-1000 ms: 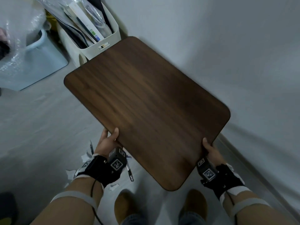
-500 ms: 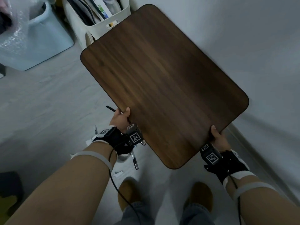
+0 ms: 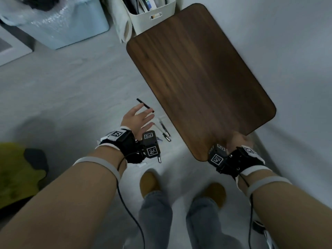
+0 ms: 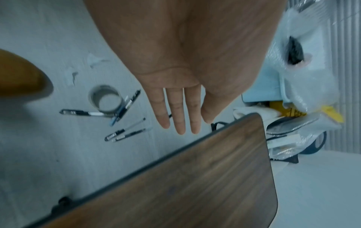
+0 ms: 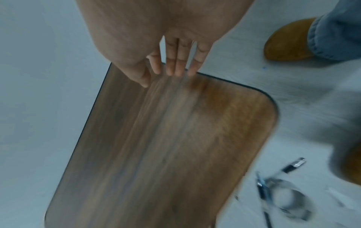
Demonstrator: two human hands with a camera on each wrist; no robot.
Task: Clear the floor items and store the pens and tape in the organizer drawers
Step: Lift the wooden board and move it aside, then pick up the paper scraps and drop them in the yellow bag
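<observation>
A dark wooden board (image 3: 199, 78) stands tilted at the right, close to the white wall. My right hand (image 3: 237, 141) is at its near corner, and its straight fingertips (image 5: 175, 72) touch the board's edge (image 5: 166, 138). My left hand (image 3: 140, 117) hovers open and palm up over the floor, holding nothing. Under it lie a black pen (image 3: 143, 105) and two clear pens (image 3: 164, 130). In the left wrist view, a tape roll (image 4: 105, 98) lies on the floor among several pens (image 4: 126, 131). The right wrist view shows the tape roll (image 5: 287, 199) blurred.
A light blue bin (image 3: 71, 24) and a white bin of papers (image 3: 152, 17) stand at the back. Paper scraps (image 4: 93, 60) lie near the tape. My brown shoes (image 3: 149, 184) stand just behind the pens. A yellow-green object (image 3: 16, 177) lies at the left.
My left hand has let go of the board and opened. The board has swung right toward the wall, and pens on the floor have come into sight.
</observation>
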